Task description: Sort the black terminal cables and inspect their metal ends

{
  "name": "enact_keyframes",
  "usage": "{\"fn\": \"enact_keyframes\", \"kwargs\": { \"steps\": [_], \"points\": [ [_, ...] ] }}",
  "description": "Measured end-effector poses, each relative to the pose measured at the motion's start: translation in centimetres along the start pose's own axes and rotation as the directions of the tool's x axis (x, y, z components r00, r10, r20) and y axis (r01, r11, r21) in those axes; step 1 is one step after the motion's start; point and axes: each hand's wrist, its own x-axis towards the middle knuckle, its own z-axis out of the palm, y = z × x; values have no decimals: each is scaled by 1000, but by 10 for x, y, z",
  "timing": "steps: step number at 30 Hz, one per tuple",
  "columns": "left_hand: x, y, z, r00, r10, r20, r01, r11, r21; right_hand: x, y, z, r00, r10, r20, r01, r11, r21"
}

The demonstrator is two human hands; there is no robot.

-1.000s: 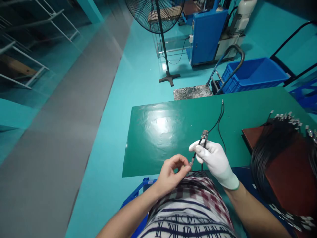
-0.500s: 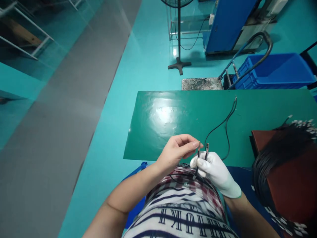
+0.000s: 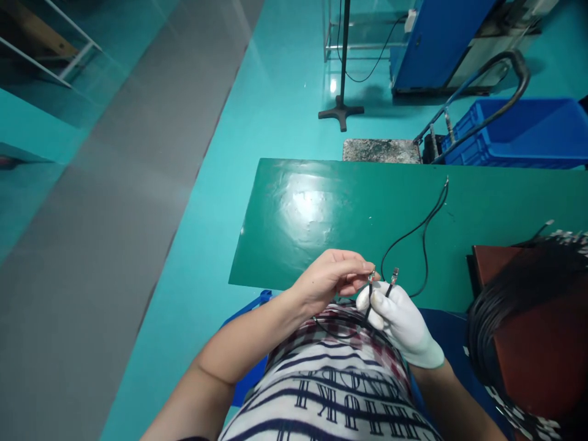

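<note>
Two black cable ends with bare metal terminals stand up side by side near the front edge of the green table. My right hand [image 3: 404, 318], in a white glove, grips both black cables [image 3: 370, 300] below their terminals. My bare left hand [image 3: 335, 275] pinches the left metal terminal [image 3: 372, 277] between thumb and forefinger. The right terminal [image 3: 395, 274] sticks up free, tilted to the right. More black cable [image 3: 337, 335] loops across my lap. From beside the glove, a doubled cable [image 3: 425, 233] runs over the table to its far side.
The green table [image 3: 285, 245] spans the front. At right, a large bundle of black cables [image 3: 487, 306] lies over a brown-red block [image 3: 542, 349]. Beyond the table are a blue crate [image 3: 533, 135], a trolley handle [image 3: 521, 67] and a black fan stand [image 3: 341, 113].
The two terminals have spread further apart, the right one now leaning right. My left hand stays at the left terminal. The whole view has shifted slightly.
</note>
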Motion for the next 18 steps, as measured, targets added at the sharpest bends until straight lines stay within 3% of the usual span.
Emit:
{"fn": "enact_keyframes", "kwargs": {
  "steps": [9, 18],
  "points": [
    [-5, -2, -3, 1000, -5, -7, 6, 1000, 27, 2, 0, 1, 998, -12, -64, 15, 999, 52],
    [-7, -6, -5, 998, 22, -65, -17, 997, 75, 1, 4, 0, 1000, -1, -5, 1, 999, 45]
  ]
}}
